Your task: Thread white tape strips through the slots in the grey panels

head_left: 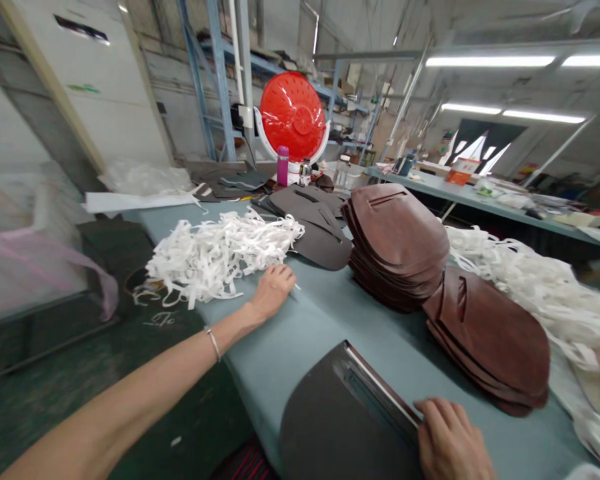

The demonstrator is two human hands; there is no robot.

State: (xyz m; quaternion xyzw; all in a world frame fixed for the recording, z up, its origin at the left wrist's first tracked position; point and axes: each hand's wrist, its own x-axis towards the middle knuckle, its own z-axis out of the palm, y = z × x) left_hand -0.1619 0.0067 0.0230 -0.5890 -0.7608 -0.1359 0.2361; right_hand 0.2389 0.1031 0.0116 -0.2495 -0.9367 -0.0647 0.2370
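Note:
My left hand [275, 290] is beside the near right end of a loose pile of narrow white strips [220, 253]. Its fingers are curled down, and a small white end shows by the fingertips; what they hold, if anything, is hidden. At the table's front edge lies a dark grey leather-like panel [330, 420], with a slot and a thin white line along its brown-edged side. My right hand [453, 440] has its fingers curled on the right edge of this panel, thumb hidden.
Two stacks of brown slotted panels, a taller one [400, 233] and a lower one [490, 340], stand to the right. Behind are dark grey panels [315, 227], a purple bottle [283, 165] and a red round heater [293, 115]. More white strips [520, 273] lie far right.

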